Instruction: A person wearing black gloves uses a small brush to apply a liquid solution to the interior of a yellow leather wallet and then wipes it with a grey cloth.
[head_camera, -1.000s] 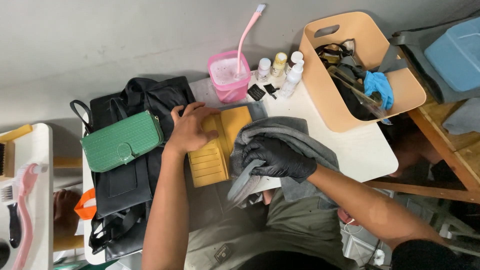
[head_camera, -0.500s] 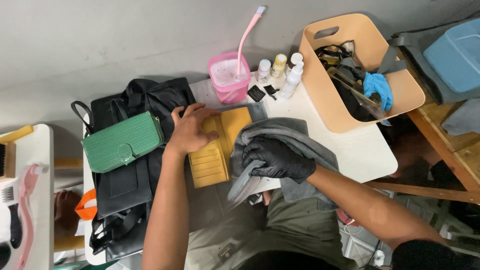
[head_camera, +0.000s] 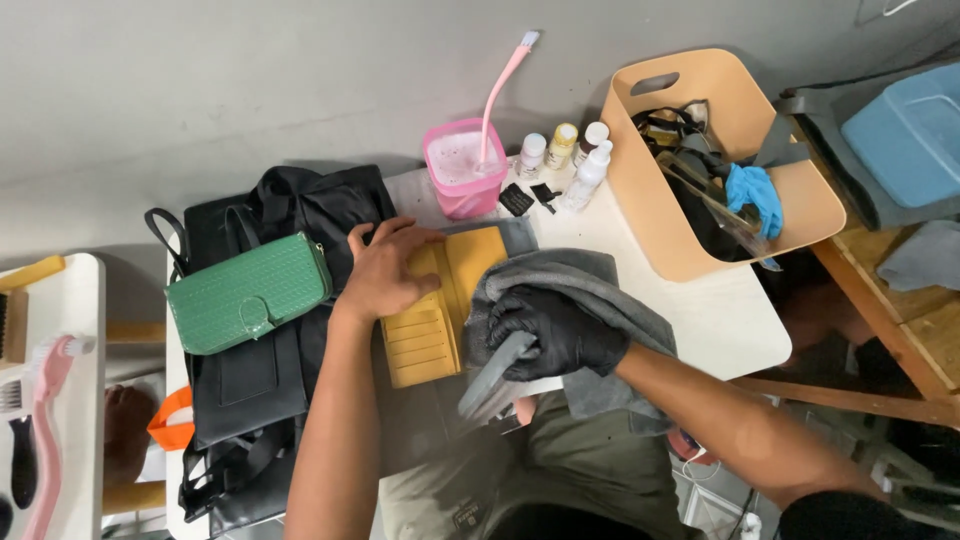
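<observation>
An open yellow wallet (head_camera: 440, 320) lies flat on the white table (head_camera: 700, 320), its card slots facing up. My bare left hand (head_camera: 385, 270) presses down on its upper left part. My right hand (head_camera: 550, 325), in a black glove, grips a grey cloth (head_camera: 590, 290) that is bunched over the wallet's right side. A green woven wallet (head_camera: 245, 292) rests on a black bag (head_camera: 290, 330) just left of my left hand.
A pink cup (head_camera: 462, 175) with a pink brush (head_camera: 500, 90) and three small bottles (head_camera: 565, 155) stand at the table's back. A tan bin (head_camera: 690, 170) with tools and a blue glove (head_camera: 755, 195) sits at the right. Brushes (head_camera: 40, 420) lie on a side table at the left.
My left hand has shifted slightly on the yellow wallet. My gloved right hand with the grey cloth has barely moved.
</observation>
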